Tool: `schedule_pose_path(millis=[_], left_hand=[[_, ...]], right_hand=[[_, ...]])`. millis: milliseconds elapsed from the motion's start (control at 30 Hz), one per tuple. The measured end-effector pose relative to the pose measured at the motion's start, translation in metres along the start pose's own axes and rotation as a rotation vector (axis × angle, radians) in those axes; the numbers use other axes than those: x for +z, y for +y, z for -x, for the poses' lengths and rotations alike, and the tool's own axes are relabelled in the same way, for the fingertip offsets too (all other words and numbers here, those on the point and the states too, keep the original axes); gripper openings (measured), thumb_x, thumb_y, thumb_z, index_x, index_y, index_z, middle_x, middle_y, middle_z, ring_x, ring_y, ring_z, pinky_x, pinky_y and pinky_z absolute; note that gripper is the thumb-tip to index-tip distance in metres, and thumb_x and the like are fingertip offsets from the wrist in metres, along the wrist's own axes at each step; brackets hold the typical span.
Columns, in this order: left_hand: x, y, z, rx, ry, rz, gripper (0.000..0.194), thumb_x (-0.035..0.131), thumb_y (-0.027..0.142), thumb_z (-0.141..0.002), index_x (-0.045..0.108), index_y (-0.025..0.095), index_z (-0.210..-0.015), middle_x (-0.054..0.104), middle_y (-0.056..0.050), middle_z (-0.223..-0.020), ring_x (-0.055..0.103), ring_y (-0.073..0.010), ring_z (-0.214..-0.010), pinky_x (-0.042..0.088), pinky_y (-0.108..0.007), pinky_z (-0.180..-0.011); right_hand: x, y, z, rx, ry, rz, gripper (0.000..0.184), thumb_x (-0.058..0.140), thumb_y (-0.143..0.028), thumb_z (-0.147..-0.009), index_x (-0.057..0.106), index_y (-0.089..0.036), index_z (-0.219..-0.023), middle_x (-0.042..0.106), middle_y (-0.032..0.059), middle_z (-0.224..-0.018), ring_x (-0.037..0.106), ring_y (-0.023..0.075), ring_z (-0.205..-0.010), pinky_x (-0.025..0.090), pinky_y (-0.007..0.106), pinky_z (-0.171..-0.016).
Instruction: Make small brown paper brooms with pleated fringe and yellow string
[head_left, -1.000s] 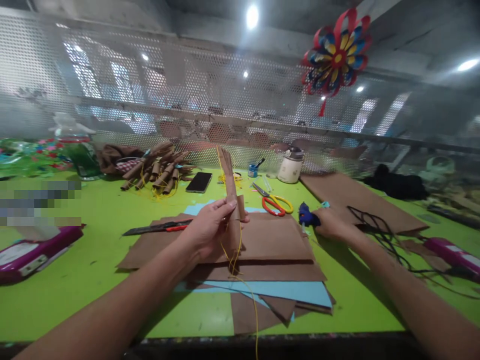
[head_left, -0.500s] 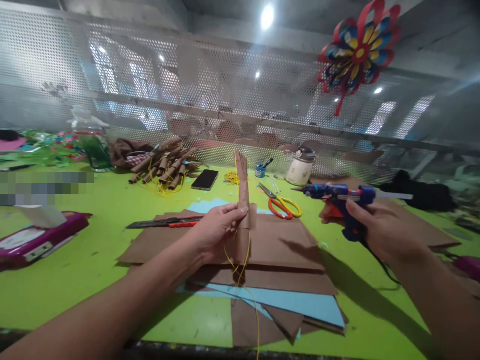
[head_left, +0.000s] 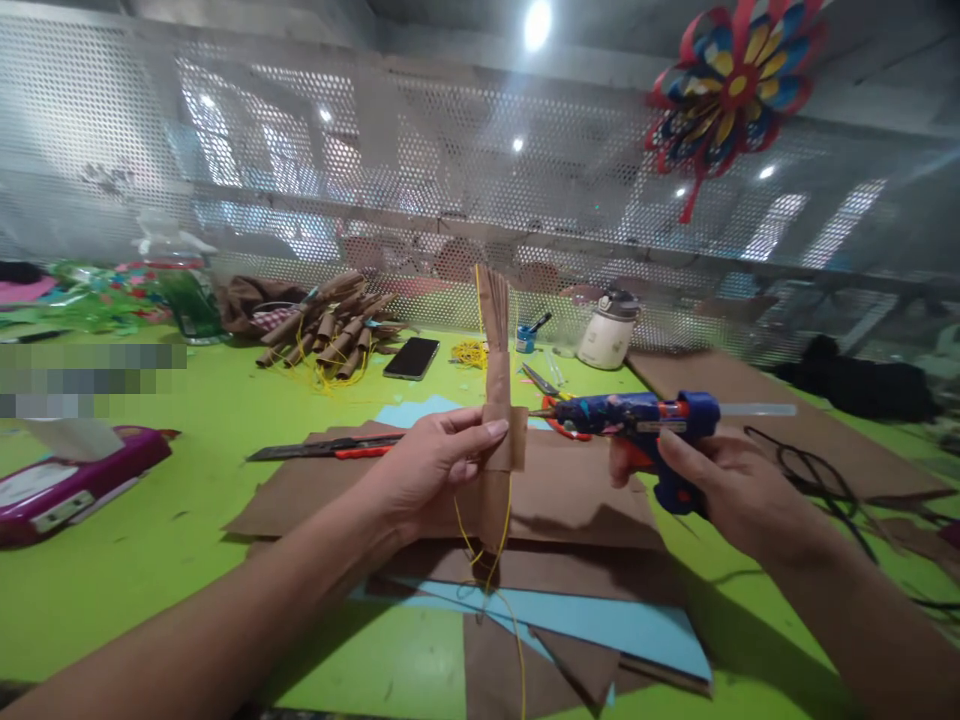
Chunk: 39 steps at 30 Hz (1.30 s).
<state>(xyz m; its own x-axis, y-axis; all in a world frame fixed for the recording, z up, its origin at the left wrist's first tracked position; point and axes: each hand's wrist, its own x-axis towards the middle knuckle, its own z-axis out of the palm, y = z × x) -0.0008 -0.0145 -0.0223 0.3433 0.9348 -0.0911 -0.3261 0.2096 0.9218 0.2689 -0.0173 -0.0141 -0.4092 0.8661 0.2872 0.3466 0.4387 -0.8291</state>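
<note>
My left hand (head_left: 450, 455) pinches an upright bundle of folded brown paper (head_left: 495, 380), pleated at the top and wrapped by a paper band. The band's loose end (head_left: 517, 440) sticks out to the right. Yellow string (head_left: 504, 590) runs along the bundle and dangles below it. My right hand (head_left: 727, 480) grips a blue hot glue gun (head_left: 622, 412), with a clear glue stick (head_left: 757, 409) in its back. The nozzle tip points left, close to the band's loose end; whether it touches I cannot tell.
Brown and light-blue sheets (head_left: 600, 610) lie under my hands, with a box cutter (head_left: 330, 450). Behind are a phone (head_left: 412, 358), rolled paper pieces (head_left: 337, 320), scissors (head_left: 559, 405), yellow string (head_left: 469, 353) and a white bottle (head_left: 607, 330). The gun's black cord (head_left: 814, 485) trails at right.
My right hand has brought the glue gun left, its nozzle now near the band's loose end. The paper bundle has shifted slightly right and turned a little in my left hand.
</note>
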Motion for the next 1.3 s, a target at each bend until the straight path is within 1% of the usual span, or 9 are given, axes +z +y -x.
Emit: schedule_pose_path(millis=[100, 300, 400, 533, 733, 933, 1033, 1167, 1300], left_hand=[[0.003, 0.001, 0.002, 0.0, 0.015, -0.029, 0.021, 0.069, 0.025, -0.076, 0.071, 0.017, -0.096, 0.067, -0.002, -0.079, 0.054, -0.0071, -0.063, 0.038, -0.017, -0.057], [0.01, 0.004, 0.005, 0.044, 0.003, -0.048, 0.008, 0.069, 0.021, -0.077, 0.072, 0.014, -0.079, 0.055, 0.003, -0.057, 0.036, -0.0024, -0.046, 0.024, -0.016, -0.044], [0.009, 0.003, 0.006, 0.024, 0.002, -0.042, 0.009, 0.068, 0.021, -0.077, 0.072, 0.016, -0.083, 0.059, 0.001, -0.061, 0.047, -0.0052, -0.053, 0.031, -0.016, -0.05], [0.009, 0.001, 0.005, 0.004, 0.014, -0.051, 0.021, 0.069, 0.024, -0.076, 0.073, 0.019, -0.095, 0.07, -0.004, -0.083, 0.06, -0.0126, -0.074, 0.041, -0.021, -0.066], [0.01, 0.001, 0.006, 0.035, -0.015, -0.036, 0.014, 0.067, 0.02, -0.078, 0.074, 0.014, -0.088, 0.072, -0.007, -0.079, 0.063, -0.014, -0.071, 0.045, -0.023, -0.069], [0.01, 0.001, 0.006, 0.055, -0.045, -0.044, 0.016, 0.065, 0.021, -0.079, 0.073, 0.012, -0.09, 0.073, -0.011, -0.088, 0.067, -0.0192, -0.082, 0.048, -0.029, -0.08], [0.01, 0.002, 0.006, 0.064, -0.039, -0.049, 0.016, 0.064, 0.021, -0.08, 0.073, 0.012, -0.09, 0.073, -0.012, -0.088, 0.066, -0.0186, -0.08, 0.048, -0.028, -0.079], [0.012, 0.004, 0.006, 0.061, -0.017, -0.048, 0.015, 0.063, 0.019, -0.08, 0.073, 0.012, -0.09, 0.073, -0.012, -0.087, 0.066, -0.017, -0.076, 0.048, -0.026, -0.073], [0.013, 0.006, 0.007, 0.041, 0.019, -0.03, 0.015, 0.063, 0.017, -0.08, 0.073, 0.012, -0.091, 0.072, -0.01, -0.084, 0.065, -0.0151, -0.071, 0.048, -0.025, -0.07]], right_hand=[[-0.002, 0.004, 0.004, 0.009, -0.005, 0.019, 0.038, 0.042, -0.046, -0.092, 0.069, -0.02, -0.094, 0.069, 0.0075, -0.088, 0.062, 0.0191, -0.082, 0.046, 0.027, -0.068], [-0.002, 0.004, 0.008, 0.047, 0.001, 0.095, 0.038, 0.042, -0.047, -0.092, 0.07, -0.022, -0.093, 0.066, 0.0046, -0.079, 0.056, 0.0156, -0.067, 0.043, 0.026, -0.058], [-0.001, 0.006, 0.008, 0.052, 0.013, 0.087, 0.04, 0.041, -0.049, -0.091, 0.07, -0.022, -0.093, 0.066, 0.0045, -0.074, 0.052, 0.0143, -0.058, 0.04, 0.026, -0.051], [0.001, 0.009, 0.009, 0.065, 0.048, 0.083, 0.044, 0.044, -0.054, -0.089, 0.071, -0.02, -0.092, 0.062, 0.0049, -0.064, 0.053, 0.0161, -0.057, 0.039, 0.026, -0.046], [0.0, 0.007, 0.01, 0.039, 0.063, 0.168, 0.041, 0.044, -0.052, -0.089, 0.07, -0.021, -0.087, 0.062, 0.0046, -0.066, 0.056, 0.018, -0.064, 0.043, 0.027, -0.052], [0.001, 0.002, 0.012, -0.007, 0.073, 0.296, 0.036, 0.042, -0.047, -0.092, 0.068, -0.023, -0.085, 0.06, 0.0036, -0.07, 0.057, 0.0191, -0.07, 0.045, 0.029, -0.061], [0.002, -0.002, 0.012, -0.012, 0.076, 0.343, 0.036, 0.041, -0.047, -0.092, 0.067, -0.024, -0.087, 0.059, 0.0036, -0.07, 0.057, 0.0204, -0.073, 0.043, 0.03, -0.061], [0.001, -0.004, 0.014, -0.026, 0.083, 0.388, 0.037, 0.041, -0.048, -0.091, 0.066, -0.023, -0.079, 0.058, 0.0033, -0.07, 0.053, 0.0182, -0.065, 0.042, 0.03, -0.061], [-0.001, 0.0, 0.017, -0.011, 0.076, 0.377, 0.038, 0.042, -0.049, -0.091, 0.065, -0.022, -0.077, 0.059, 0.0039, -0.07, 0.056, 0.0205, -0.072, 0.042, 0.031, -0.063]])
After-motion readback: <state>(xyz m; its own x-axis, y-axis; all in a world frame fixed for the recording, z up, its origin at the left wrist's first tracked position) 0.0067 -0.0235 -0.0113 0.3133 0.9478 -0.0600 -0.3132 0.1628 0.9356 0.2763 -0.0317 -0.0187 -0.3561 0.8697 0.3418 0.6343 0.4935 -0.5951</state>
